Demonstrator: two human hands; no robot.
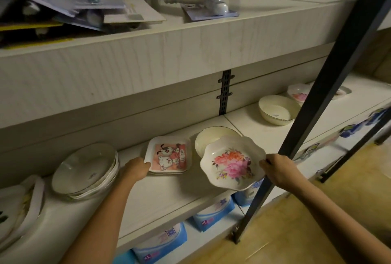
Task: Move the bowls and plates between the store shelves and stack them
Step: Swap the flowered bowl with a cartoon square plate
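Bowl position: floral bowl [232,163] is hanging tilted in the air over the front edge of the shelf [160,196], overlapping the cream bowl [211,138] in view.
Right hand: right hand [277,170] is carrying the floral bowl by its right rim alone, fingers pinching the scalloped edge.
Left hand: left hand [135,168] is gripping the near-left corner of the square plates [169,154], fingers curling round the edge. The plates are lying flat on the shelf.
Slip risk: a one-sided pinch is leaving most of the bowl's weight hanging away from the fingers. It could be twisting out of the grip and falling to the floor [296,232] or striking the shelf edge.
Post risk: post [313,103] is standing just beside the right hand, so a swing to the right could be knocking the wrist or rim.
Chip risk: lowering the floral bowl carelessly could be clipping the cream bowl's rim.
Slide risk: dragging the square plates by one corner could be skewing the top plate off those beneath.
Neighbour risk: round plates [86,172] are sitting unevenly near the left forearm, and a brush could be toppling them.
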